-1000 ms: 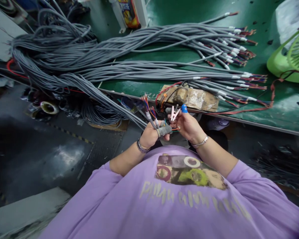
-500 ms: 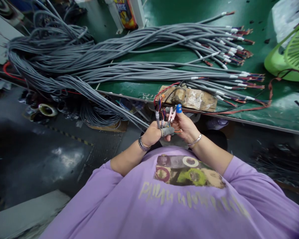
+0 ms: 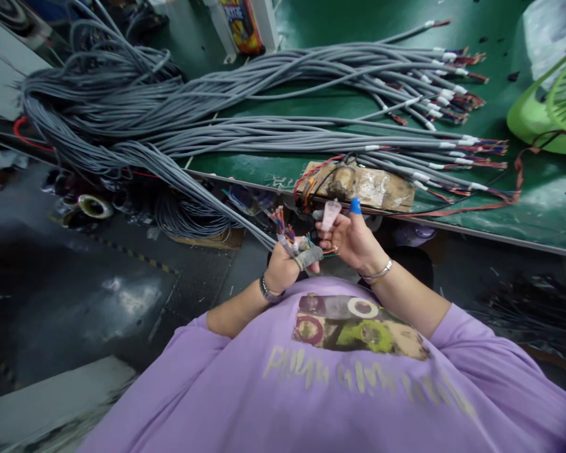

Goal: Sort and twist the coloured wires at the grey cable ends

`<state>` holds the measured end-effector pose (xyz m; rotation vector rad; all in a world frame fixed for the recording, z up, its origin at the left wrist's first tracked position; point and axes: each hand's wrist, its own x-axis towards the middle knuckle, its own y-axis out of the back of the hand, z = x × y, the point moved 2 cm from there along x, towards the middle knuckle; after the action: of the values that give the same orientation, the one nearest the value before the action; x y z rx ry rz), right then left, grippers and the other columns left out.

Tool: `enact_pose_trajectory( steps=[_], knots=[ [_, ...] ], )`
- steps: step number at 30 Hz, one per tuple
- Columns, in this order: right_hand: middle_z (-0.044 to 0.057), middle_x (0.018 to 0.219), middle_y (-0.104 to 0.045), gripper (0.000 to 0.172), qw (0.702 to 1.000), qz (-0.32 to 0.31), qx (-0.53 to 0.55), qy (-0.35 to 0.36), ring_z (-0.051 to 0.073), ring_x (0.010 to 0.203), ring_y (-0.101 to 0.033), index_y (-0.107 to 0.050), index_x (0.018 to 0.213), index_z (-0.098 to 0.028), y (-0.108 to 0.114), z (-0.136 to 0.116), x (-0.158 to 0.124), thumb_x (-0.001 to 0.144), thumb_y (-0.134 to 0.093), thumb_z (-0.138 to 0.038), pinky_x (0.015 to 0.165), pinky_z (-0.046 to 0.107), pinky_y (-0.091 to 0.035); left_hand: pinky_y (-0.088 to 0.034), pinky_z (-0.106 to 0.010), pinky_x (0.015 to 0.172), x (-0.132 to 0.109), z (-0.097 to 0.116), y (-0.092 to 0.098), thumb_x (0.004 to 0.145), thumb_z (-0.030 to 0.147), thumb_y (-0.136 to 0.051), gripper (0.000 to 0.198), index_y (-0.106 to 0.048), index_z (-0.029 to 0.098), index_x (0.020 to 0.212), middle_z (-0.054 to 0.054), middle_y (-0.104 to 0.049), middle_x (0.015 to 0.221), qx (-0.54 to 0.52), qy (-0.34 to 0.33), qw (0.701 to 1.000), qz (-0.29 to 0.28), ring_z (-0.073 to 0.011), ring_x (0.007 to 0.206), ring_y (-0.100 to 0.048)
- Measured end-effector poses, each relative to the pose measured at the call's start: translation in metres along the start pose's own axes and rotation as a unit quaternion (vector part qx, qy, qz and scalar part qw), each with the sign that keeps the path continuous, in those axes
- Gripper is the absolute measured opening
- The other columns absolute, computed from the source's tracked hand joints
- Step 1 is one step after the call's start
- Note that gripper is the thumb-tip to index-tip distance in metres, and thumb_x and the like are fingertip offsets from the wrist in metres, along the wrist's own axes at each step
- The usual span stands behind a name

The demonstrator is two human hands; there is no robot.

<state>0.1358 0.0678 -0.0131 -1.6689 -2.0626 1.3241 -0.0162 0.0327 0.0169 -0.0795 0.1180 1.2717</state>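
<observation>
My left hand [image 3: 282, 267] is closed around several grey cable ends; its thumb carries a grey wrap [image 3: 308, 257]. Coloured wires [image 3: 287, 228] fan upward out of that grip, and a few thin orange and green wires [image 3: 331, 252] stick out toward the right hand. My right hand [image 3: 356, 242] has curled fingers with a small pink clip [image 3: 331, 216] at them, slightly blurred. Its thumb, capped with a blue wrap [image 3: 355, 206], stands up apart from the clip. How the fingers grip the clip is partly hidden.
A wooden block [image 3: 370, 189] with a dark fixture sits at the edge of the green bench [image 3: 245, 168]. Grey cables [image 3: 264, 135] with stripped ends spread across it. A green fan [image 3: 542, 119] stands right; a coil of cable [image 3: 188, 220] lies below.
My right hand has moved right, its thumb lifting off the pink clip, which has turned. My left hand has shifted slightly left, and the coloured wires in it now tilt left, away from the block.
</observation>
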Motion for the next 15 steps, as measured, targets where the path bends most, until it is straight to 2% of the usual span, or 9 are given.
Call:
enact_pose_trajectory(
  steps=[2, 5, 9, 15],
  knots=[
    [0.003, 0.077, -0.071, 0.050, 1.000, -0.007, 0.004, 0.007, 0.012, 0.060, -0.059, -0.069, 0.085, -0.020, 0.002, 0.000, -0.001, 0.086, -0.057, -0.069, 0.057, 0.023, -0.052, -0.047, -0.024, 0.050, -0.004, 0.000, -0.001, 0.079, 0.050, -0.073, 0.040, -0.065, 0.016, 0.059, -0.003, -0.065, 0.054, 0.002, -0.024, 0.999, 0.044, -0.0108, 0.047, -0.056],
    [0.001, 0.077, -0.071, 0.037, 0.999, -0.004, -0.002, 0.033, 0.010, 0.060, -0.059, -0.070, 0.083, -0.019, 0.006, 0.001, 0.000, 0.085, -0.069, -0.056, 0.059, 0.021, -0.051, -0.048, -0.023, 0.051, -0.004, 0.002, -0.005, 0.081, 0.047, -0.072, 0.039, -0.065, 0.016, 0.059, -0.003, -0.066, 0.055, 0.010, -0.051, 0.996, 0.071, -0.0108, 0.049, -0.058],
    [0.001, 0.075, -0.071, 0.042, 0.999, 0.019, -0.001, 0.048, 0.010, 0.061, -0.060, -0.069, 0.081, -0.019, 0.005, 0.003, 0.002, 0.083, -0.069, -0.061, 0.059, 0.022, -0.051, -0.049, -0.023, 0.050, 0.000, 0.006, -0.009, 0.079, 0.051, -0.073, 0.041, -0.066, 0.016, 0.061, -0.003, -0.066, 0.055, 0.017, -0.050, 0.995, 0.084, -0.0112, 0.048, -0.059],
    [0.000, 0.069, -0.071, 0.044, 0.997, 0.038, 0.062, 0.015, 0.010, 0.056, -0.060, -0.068, 0.078, -0.019, -0.004, 0.001, 0.007, 0.079, -0.072, -0.062, 0.057, 0.023, -0.051, -0.047, -0.021, 0.045, 0.005, 0.001, -0.009, 0.076, 0.053, -0.075, 0.041, -0.066, 0.015, 0.063, -0.003, -0.066, 0.052, 0.007, -0.026, 0.996, 0.088, -0.0107, 0.045, -0.058]
  ],
)
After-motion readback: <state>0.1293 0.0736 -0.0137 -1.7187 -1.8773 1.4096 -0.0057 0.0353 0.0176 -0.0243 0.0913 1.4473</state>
